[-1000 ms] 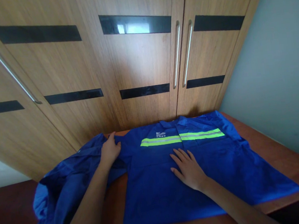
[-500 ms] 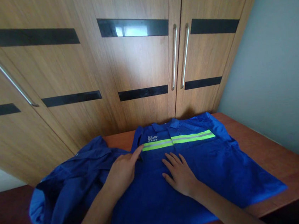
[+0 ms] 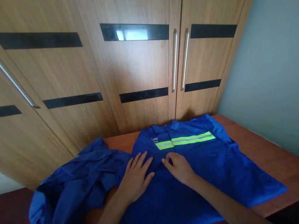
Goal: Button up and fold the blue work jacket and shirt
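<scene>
A blue work jacket [image 3: 199, 178] lies spread front up, its collar at the far side and a yellow-green reflective stripe [image 3: 193, 138] across the chest. Its left side is folded inward, covering part of the stripe and the white chest logo [image 3: 155, 140]. On that folded part my left hand [image 3: 136, 177] rests palm down, fingers spread. My right hand [image 3: 179, 167] is curled at the middle of the chest, thumb and forefinger pinching the cloth where the folded part ends. The exact grip is partly hidden by the fingers.
Another crumpled blue garment [image 3: 66, 188] lies at the left. Both rest on a reddish-brown wooden surface [image 3: 266, 153], its front edge at lower right. Behind stands a wooden wardrobe [image 3: 139, 63] with metal handles; a pale wall [image 3: 276, 77] closes the right side.
The jacket's left side has come inward over the stripe's end and logo. My left hand went from pointing to lying flat; my right hand went from spread to curled on the cloth.
</scene>
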`<action>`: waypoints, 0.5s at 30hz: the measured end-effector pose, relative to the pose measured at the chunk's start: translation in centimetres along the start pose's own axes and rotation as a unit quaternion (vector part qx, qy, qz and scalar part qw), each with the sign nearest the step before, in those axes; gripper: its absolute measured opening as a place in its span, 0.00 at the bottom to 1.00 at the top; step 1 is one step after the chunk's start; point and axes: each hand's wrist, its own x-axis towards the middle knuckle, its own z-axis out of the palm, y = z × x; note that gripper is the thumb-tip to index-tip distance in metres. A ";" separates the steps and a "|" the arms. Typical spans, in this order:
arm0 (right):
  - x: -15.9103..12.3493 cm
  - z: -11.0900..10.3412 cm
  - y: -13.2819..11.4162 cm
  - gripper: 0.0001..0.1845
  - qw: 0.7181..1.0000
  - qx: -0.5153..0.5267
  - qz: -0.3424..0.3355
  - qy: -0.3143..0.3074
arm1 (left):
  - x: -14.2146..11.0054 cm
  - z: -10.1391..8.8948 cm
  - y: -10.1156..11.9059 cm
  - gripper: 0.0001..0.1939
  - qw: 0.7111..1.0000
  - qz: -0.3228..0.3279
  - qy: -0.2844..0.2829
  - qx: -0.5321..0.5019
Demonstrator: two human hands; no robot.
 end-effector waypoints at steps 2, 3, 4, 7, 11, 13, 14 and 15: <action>1.1 0.2 0.9 0.15 0.999 0.049 0.010 0.014 | -0.2 1.2 0.0 0.28 1.000 0.010 -0.018 0.002; 1.7 0.0 1.8 0.14 0.997 0.075 0.009 0.023 | -0.4 1.6 0.1 0.29 1.000 0.014 -0.026 0.002; 2.2 -0.4 3.0 0.14 0.995 0.096 0.008 0.038 | -0.5 2.0 0.0 0.29 0.999 0.017 -0.031 0.002; 3.4 -3.6 7.9 0.15 0.984 0.108 0.049 0.131 | -0.8 2.2 -0.1 0.30 0.999 0.018 -0.045 0.002; 3.3 -10.1 14.3 0.17 0.953 0.101 0.192 0.209 | -1.0 1.8 -0.4 0.30 0.998 0.028 -0.049 0.003; 2.8 -12.4 16.3 0.17 0.950 0.109 0.208 0.207 | -1.1 1.9 -0.5 0.30 0.998 0.035 -0.043 0.003; 2.5 -13.2 16.9 0.16 0.949 0.112 0.210 0.204 | -1.1 1.9 -0.6 0.30 0.999 0.038 -0.039 0.004; 2.2 -13.6 17.4 0.15 0.950 0.117 0.211 0.199 | -1.2 2.0 -0.6 0.30 0.999 0.040 -0.035 0.006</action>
